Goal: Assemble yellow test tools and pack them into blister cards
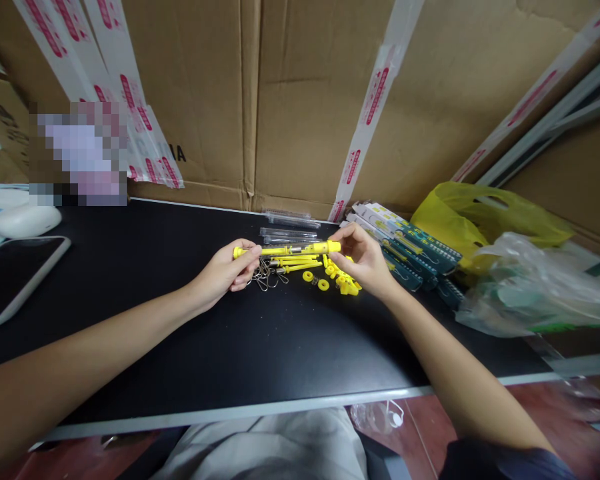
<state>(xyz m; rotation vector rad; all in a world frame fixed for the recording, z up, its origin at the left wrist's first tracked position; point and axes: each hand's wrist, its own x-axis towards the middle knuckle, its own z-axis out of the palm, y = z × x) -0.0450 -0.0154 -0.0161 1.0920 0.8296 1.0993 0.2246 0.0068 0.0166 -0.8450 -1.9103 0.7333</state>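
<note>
"Far left?"
"Phone [23, 277], lying on the black surface [260, 347]."
"Left hand [237, 265]?"
"Closed on the left end of a yellow rod [280, 251], roughly level above the surface."
"Below it?"
"Metal clips [264, 275], yellow sticks [300, 266], then yellow rings [323, 285]."
"Right hand [364, 260]?"
"Thumb and fingers pinching the rod's right end."
"Past that?"
"Printed packs [420, 247], piled; yellow bag [445, 213]; clear bag [525, 287]."

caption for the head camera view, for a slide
Left hand and right hand hold a yellow rod-like piece above a black table, near loose yellow parts.
</note>
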